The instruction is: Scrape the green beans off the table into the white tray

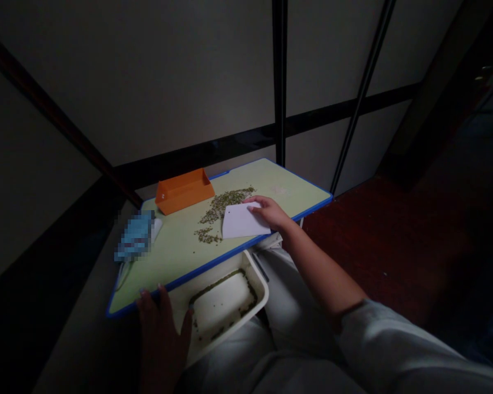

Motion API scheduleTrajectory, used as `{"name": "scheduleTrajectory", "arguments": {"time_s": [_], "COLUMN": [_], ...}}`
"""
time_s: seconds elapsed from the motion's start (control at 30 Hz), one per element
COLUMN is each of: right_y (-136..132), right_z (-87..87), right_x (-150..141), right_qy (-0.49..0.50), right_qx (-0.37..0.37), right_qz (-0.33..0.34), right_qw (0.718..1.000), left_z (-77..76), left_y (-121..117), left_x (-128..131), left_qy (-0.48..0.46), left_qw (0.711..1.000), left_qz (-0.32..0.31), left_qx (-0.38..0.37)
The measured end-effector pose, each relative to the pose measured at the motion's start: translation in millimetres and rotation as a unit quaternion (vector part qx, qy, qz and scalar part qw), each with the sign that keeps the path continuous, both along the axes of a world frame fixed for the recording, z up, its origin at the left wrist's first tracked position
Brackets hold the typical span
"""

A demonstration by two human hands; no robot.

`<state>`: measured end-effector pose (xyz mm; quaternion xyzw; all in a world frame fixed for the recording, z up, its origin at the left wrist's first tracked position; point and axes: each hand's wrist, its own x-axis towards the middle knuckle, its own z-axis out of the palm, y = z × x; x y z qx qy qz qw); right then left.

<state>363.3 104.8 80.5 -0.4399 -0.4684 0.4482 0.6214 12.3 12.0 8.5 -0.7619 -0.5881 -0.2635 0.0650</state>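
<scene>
A flat white scraper (244, 221) with a small hole near one corner is in my right hand (268, 212), which is closed on its right side. It stands over the pale green, blue-edged table (176, 262), beside a scattered patch of small green beans or grains (222, 207). My left hand (163, 334) has its fingers spread, with fingertips at the table's front edge and the thumb over the near-left part of a cream plastic basin (263, 293). More green grains line the corners of the basin's floor. The basin's left rim is hidden behind that hand.
An orange open-ended tray (184, 191) sits at the table's back left. A blue packet (135, 235), partly pixelated, lies at the left edge by a white cord. Pale wall panels (197, 71) rise behind the table. The basin rests on my lap, below the front edge.
</scene>
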Motion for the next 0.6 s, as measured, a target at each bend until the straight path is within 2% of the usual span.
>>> {"name": "scheduleTrajectory", "arguments": {"time_s": [0.27, 0.6], "right_y": [-1.2, -2.1], "right_z": [0.4, -0.7], "right_x": [-1.5, -3.7], "right_qy": [-0.018, -0.035], "right_qx": [-0.001, 0.006], "right_qz": [-0.016, 0.003], "right_qw": [1.000, 0.999], "left_z": [0.6, -2.1], "left_y": [-2.0, -2.0], "left_x": [2.3, 1.8], "left_qy": [-0.002, -0.018], "left_qw": [1.000, 1.000], "left_qz": [0.001, 0.008], "left_qx": [-0.002, -0.009]}}
